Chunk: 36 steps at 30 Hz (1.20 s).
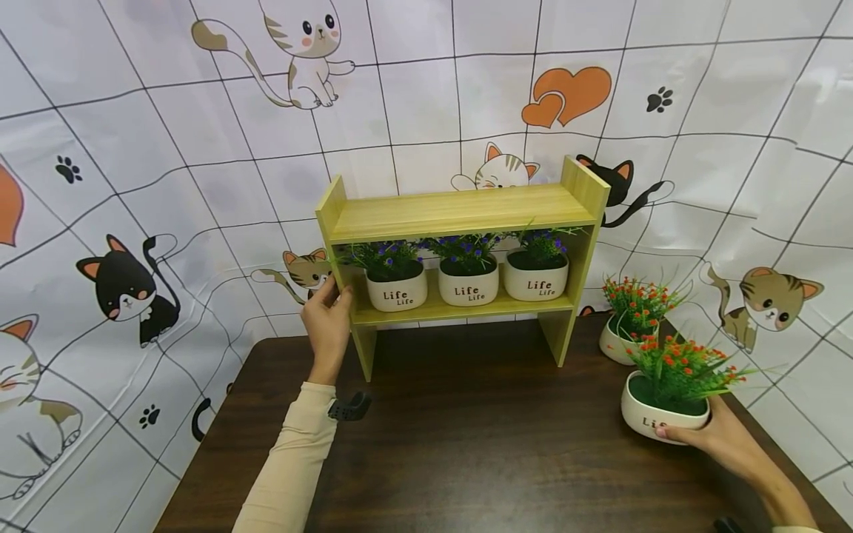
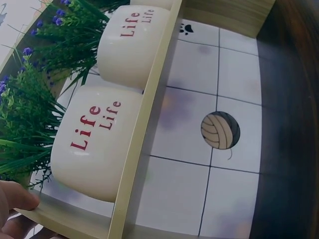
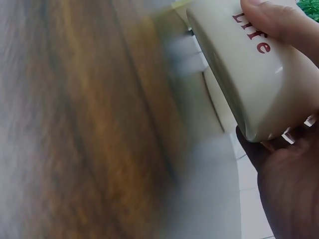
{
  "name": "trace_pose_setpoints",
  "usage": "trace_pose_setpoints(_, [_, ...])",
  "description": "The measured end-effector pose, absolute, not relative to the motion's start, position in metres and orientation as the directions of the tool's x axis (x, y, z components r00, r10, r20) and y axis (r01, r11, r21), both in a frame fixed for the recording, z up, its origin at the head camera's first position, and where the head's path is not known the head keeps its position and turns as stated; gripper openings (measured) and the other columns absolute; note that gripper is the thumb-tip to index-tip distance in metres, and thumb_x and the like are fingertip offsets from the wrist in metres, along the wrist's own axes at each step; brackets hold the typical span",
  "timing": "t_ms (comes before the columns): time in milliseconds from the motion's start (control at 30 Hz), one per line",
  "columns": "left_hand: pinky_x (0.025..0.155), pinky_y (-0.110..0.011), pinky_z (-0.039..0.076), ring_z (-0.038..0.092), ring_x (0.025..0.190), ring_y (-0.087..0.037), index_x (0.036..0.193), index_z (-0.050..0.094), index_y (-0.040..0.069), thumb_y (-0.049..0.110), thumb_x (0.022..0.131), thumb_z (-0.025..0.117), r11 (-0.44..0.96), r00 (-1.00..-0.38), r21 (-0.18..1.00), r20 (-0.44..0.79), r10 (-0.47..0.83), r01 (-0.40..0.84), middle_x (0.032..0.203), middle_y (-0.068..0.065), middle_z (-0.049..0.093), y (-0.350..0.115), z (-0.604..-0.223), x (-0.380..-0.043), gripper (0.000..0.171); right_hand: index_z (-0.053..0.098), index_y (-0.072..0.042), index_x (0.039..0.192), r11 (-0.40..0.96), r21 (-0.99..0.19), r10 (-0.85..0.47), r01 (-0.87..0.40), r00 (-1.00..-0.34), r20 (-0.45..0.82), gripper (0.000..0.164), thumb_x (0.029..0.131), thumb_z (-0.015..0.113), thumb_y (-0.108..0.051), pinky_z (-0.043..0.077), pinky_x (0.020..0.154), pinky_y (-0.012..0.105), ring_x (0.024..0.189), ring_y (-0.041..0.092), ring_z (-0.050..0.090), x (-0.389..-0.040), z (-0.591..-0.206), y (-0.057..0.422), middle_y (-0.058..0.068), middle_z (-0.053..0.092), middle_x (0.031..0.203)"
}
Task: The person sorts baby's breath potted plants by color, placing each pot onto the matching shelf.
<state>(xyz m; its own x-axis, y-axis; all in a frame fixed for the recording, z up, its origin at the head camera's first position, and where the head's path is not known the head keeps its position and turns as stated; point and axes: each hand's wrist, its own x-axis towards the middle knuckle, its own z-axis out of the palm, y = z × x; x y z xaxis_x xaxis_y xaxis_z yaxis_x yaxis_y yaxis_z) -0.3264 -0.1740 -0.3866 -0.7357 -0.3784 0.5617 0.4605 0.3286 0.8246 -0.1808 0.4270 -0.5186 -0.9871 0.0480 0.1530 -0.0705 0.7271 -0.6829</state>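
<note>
My left hand [image 1: 327, 326] grips the left side panel of a light wooden shelf [image 1: 460, 215], with the thumb [image 2: 20, 195] on the panel's edge. On its middle board stand three white oval pots of purple-flowered plants, a left one [image 1: 397, 294], a centre one [image 1: 469, 287] and a right one [image 1: 537, 280], each marked "Life". At the right, my right hand [image 1: 726, 437] holds a white flowerpot [image 1: 666, 414] with red-orange flowers, thumb across its front and fingers around the far side. In the right wrist view, the held pot [image 3: 249, 74] appears with its underside exposed.
Behind the held one, another white pot [image 1: 616, 344] with red-orange flowers stands on the dark wooden table [image 1: 480, 444], right of the shelf. A cat-patterned wall covering [image 1: 426, 96] surrounds the table at the back and sides.
</note>
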Motion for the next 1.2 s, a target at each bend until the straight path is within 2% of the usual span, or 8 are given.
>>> trace_pose_setpoints(200, [0.081,-0.005,0.05,0.073,0.121,-0.034,0.139,0.07,0.003,0.005,0.102,0.07,0.342,-0.737,0.823,0.562,-0.377,0.453,0.127,-0.023,0.074,-0.174,-0.387,-0.325,0.037,0.037,0.006,0.155,0.728,-0.68,0.048,-0.08,-0.985,0.167,0.094,0.086,0.091,-0.029,0.039,0.076,0.01,0.093,-0.01,0.052,-0.182,-0.508,0.415,0.027,0.061,0.134])
trace_pose_setpoints(333, [0.078,-0.004,0.05,0.075,0.118,-0.035,0.138,0.07,0.001,0.004,0.101,0.07,0.358,-0.728,0.82,0.566,-0.388,0.446,0.126,-0.024,0.075,-0.173,-0.387,-0.326,0.038,0.035,0.007,0.156,0.73,-0.68,0.064,-0.068,-0.984,0.168,0.098,0.085,0.091,-0.03,0.039,0.074,0.012,0.092,-0.01,0.051,-0.182,-0.496,0.405,0.031,0.061,0.135])
trace_pose_setpoints(567, [0.074,-0.002,0.049,0.076,0.113,-0.036,0.137,0.071,0.0,0.003,0.1,0.071,0.366,-0.722,0.819,0.566,-0.397,0.441,0.122,-0.025,0.076,-0.172,-0.386,-0.325,0.037,0.038,0.007,0.153,0.74,-0.669,0.073,-0.067,-0.981,0.18,0.096,0.084,0.092,-0.034,0.044,0.069,0.018,0.086,-0.004,0.055,-0.181,-0.473,0.385,0.029,0.065,0.125])
trace_pose_setpoints(833, [0.077,-0.003,0.05,0.075,0.116,-0.035,0.138,0.069,0.0,0.003,0.101,0.069,0.36,-0.729,0.823,0.561,-0.392,0.44,0.125,-0.025,0.075,-0.172,-0.385,-0.325,0.038,0.04,0.002,0.153,0.712,-0.688,0.035,-0.138,-0.972,0.231,0.092,0.084,0.092,-0.03,0.05,0.067,0.022,0.083,-0.004,0.06,-0.185,-0.444,0.362,0.026,0.067,0.121])
trace_pose_setpoints(1033, [0.079,-0.005,0.051,0.076,0.115,-0.035,0.139,0.069,0.0,0.005,0.101,0.07,0.364,-0.733,0.827,0.554,-0.394,0.429,0.125,-0.025,0.075,-0.173,-0.386,-0.324,0.038,0.043,0.003,0.151,0.679,-0.698,-0.014,-0.227,-0.955,0.297,0.088,0.082,0.092,-0.021,0.053,0.065,0.023,0.082,-0.003,0.063,-0.192,-0.424,0.346,0.025,0.068,0.117])
trace_pose_setpoints(1200, [0.082,-0.009,0.054,0.075,0.117,-0.035,0.14,0.068,0.0,0.006,0.102,0.069,0.362,-0.736,0.822,0.56,-0.38,0.439,0.127,-0.025,0.074,-0.174,-0.387,-0.325,0.038,0.046,0.006,0.146,0.681,-0.685,-0.042,-0.26,-0.947,0.317,0.083,0.082,0.092,-0.021,0.053,0.061,0.025,0.077,-0.002,0.064,-0.197,-0.409,0.331,0.024,0.07,0.111])
